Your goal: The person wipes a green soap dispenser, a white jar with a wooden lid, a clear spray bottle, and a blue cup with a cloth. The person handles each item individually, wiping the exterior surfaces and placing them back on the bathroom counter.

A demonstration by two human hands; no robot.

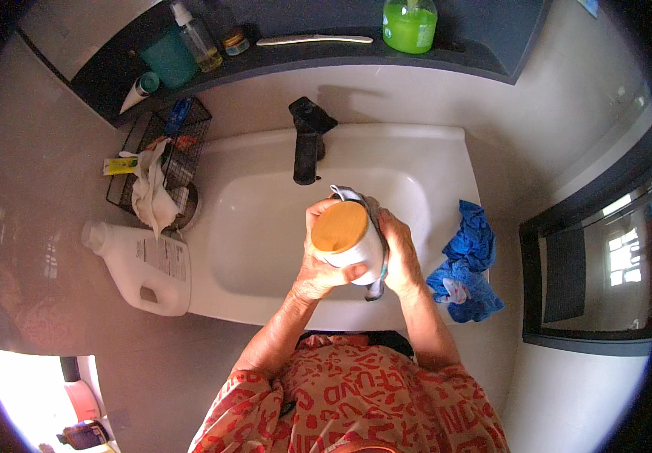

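Note:
Over the sink basin I hold a white canister with a round wooden lid facing up. My left hand is wrapped round its left side, the thumb lying across the front. On the other side my right hand presses a grey cloth with a pale edge against the canister. The cloth shows above and below the canister; part of it is hidden behind the canister and my fingers.
A black faucet stands at the back of the white sink. To the left are a large white jug and a wire basket. A blue cloth lies on the right rim. The dark shelf behind holds a green soap bottle.

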